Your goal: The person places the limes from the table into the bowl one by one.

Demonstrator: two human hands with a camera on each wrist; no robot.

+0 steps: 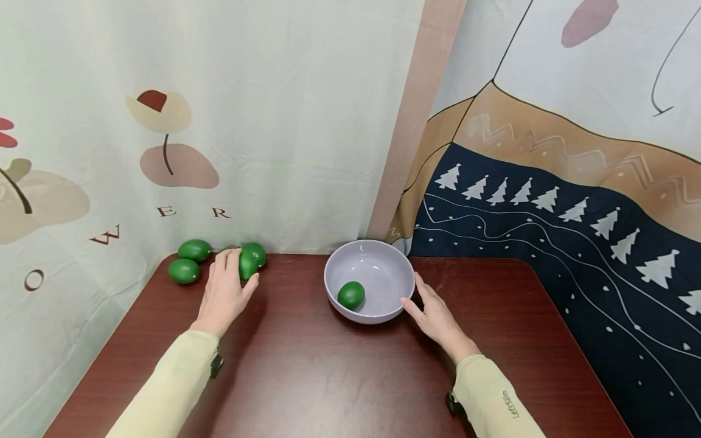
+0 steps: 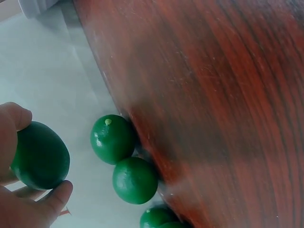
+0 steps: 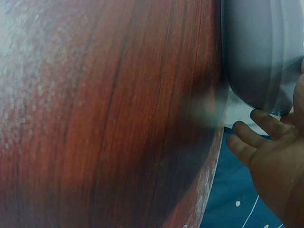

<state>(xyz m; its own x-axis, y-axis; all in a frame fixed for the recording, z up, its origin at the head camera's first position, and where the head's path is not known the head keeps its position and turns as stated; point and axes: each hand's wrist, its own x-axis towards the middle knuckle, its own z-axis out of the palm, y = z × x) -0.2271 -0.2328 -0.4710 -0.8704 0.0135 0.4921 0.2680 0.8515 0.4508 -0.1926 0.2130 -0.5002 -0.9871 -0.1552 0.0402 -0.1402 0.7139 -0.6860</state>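
A green lime-like fruit (image 1: 248, 265) (image 2: 40, 156) is pinched between the thumb and fingers of my left hand (image 1: 223, 295) (image 2: 23, 190), raised off the table. Behind it in the head view lies another green fruit (image 1: 255, 253). Two more green fruits (image 1: 195, 250) (image 1: 184, 271) sit left of that hand at the table's back left. A pale purple bowl (image 1: 369, 277) (image 3: 266, 52) stands at the back middle with one green fruit (image 1: 351, 295) inside. My right hand (image 1: 440, 317) (image 3: 278, 161) touches the bowl's right side, fingers extended and thumb at the rim.
The dark red wooden table (image 1: 328, 377) ends at its back edge against a pale printed curtain (image 1: 301, 152). A navy cloth with white trees (image 1: 520, 243) hangs to the right.
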